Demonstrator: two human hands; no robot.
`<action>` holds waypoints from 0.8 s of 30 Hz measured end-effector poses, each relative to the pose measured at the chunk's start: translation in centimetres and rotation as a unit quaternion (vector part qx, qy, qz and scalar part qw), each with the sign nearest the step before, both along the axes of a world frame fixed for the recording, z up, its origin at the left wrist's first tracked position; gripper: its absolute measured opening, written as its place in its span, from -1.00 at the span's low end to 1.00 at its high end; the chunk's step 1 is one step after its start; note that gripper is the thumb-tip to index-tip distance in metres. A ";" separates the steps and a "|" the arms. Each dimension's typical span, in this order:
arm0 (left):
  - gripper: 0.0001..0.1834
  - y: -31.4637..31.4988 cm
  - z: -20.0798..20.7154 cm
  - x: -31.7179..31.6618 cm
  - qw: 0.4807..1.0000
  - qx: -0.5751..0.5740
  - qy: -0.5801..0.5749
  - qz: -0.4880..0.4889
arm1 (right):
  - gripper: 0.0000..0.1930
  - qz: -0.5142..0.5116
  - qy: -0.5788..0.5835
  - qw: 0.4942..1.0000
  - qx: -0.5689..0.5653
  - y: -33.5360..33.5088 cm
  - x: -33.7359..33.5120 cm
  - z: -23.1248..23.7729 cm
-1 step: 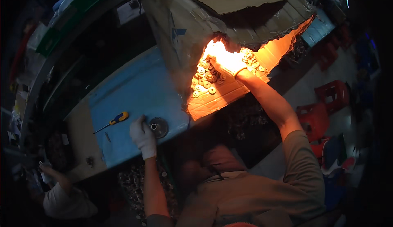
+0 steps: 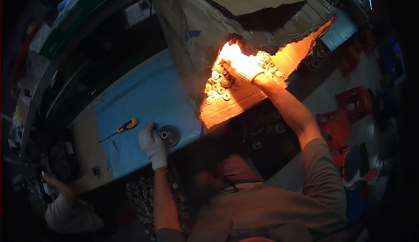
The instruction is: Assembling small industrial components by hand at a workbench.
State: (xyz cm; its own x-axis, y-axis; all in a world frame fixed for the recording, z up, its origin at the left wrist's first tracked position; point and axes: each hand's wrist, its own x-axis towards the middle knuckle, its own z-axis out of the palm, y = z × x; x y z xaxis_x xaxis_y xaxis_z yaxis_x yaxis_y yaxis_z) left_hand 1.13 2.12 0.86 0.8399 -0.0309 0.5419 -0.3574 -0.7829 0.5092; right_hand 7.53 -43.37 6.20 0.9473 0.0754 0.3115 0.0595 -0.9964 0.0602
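My left hand (image 2: 152, 144), in a white knit glove, rests on the blue work surface (image 2: 131, 102). Its fingers lie stretched forward, with nothing visible in them. Close against its right side is a round dark disc (image 2: 173, 138) with a pale ring at its centre. My right hand (image 2: 245, 66), also gloved, reaches into the torn opening of a large cardboard box (image 2: 209, 32). Strong orange light washes out its fingers, so their grip is hidden. Small ring-shaped parts (image 2: 221, 84) are heaped beside and beyond that hand on the box's cardboard floor (image 2: 240, 102).
A yellow-and-blue screwdriver (image 2: 126, 126) lies left of my left hand, near a small thin metal piece (image 2: 115, 145). Below the table edge sits a container of dark small parts (image 2: 142, 198). Red stools (image 2: 334, 128) stand at right. Another person's arm (image 2: 63, 189) shows at lower left.
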 end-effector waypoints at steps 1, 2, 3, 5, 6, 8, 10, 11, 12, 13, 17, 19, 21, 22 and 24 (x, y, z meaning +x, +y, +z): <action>-0.77 0.1 0.1 0.0 1.000 0.010 0.003 0.003 | -0.68 0.037 -0.064 0.997 0.013 -0.1 0.3 -0.2; -0.77 0.1 0.1 0.0 1.000 0.008 0.004 0.006 | -0.68 0.046 -0.066 0.996 0.029 0.0 0.4 -0.7; -0.76 0.6 0.2 -0.2 1.000 0.001 0.013 0.014 | -0.68 0.039 -0.047 0.997 0.056 0.9 0.3 -0.5; -0.75 1.0 0.2 -0.6 0.998 -0.053 0.017 0.011 | -0.69 0.022 -0.040 0.992 0.118 1.9 -1.3 0.6; -0.75 1.5 0.2 -0.7 0.995 -0.096 0.009 0.008 | -0.69 0.013 -0.048 0.983 0.175 2.7 -3.1 1.7; -0.72 1.5 0.7 -0.7 0.989 -0.138 -0.019 -0.057 | -0.70 0.006 -0.015 0.931 0.363 6.0 -8.5 4.7; -0.68 0.6 1.6 -0.8 0.979 -0.160 0.033 -0.124 | -0.77 -0.033 0.193 0.779 0.596 12.2 -15.0 6.4; -0.68 0.6 1.9 -0.7 0.981 -0.158 0.036 -0.111 | -0.80 0.033 0.212 0.792 0.571 14.8 -16.5 5.1; -0.65 0.6 2.1 -0.7 0.983 -0.119 0.008 -0.136 | -0.79 0.080 0.183 0.816 0.542 17.5 -17.0 3.7; -0.62 0.8 2.0 -1.0 0.983 -0.081 -0.020 -0.162 | -0.80 0.093 0.191 0.821 0.530 20.4 -16.8 3.3; -0.58 1.7 0.9 -1.5 0.980 -0.128 0.035 -0.147 | -0.68 0.065 0.194 0.806 0.556 28.6 -11.7 1.7; -0.55 1.8 0.9 -1.4 0.984 -0.117 0.014 -0.133 | -0.66 0.059 0.160 0.813 0.557 29.6 -9.9 0.6; -0.54 1.6 1.0 -1.3 0.984 -0.118 0.010 -0.133 | -0.65 0.106 0.149 0.866 0.466 29.9 -9.0 -0.2; -0.53 1.6 1.1 -1.3 0.984 -0.117 0.007 -0.134 | -0.65 0.104 0.150 0.866 0.465 29.9 -8.9 -0.2; -0.55 1.3 0.9 -1.0 0.981 -0.131 0.013 -0.139 | -0.63 0.096 0.155 0.860 0.477 29.3 -9.0 0.2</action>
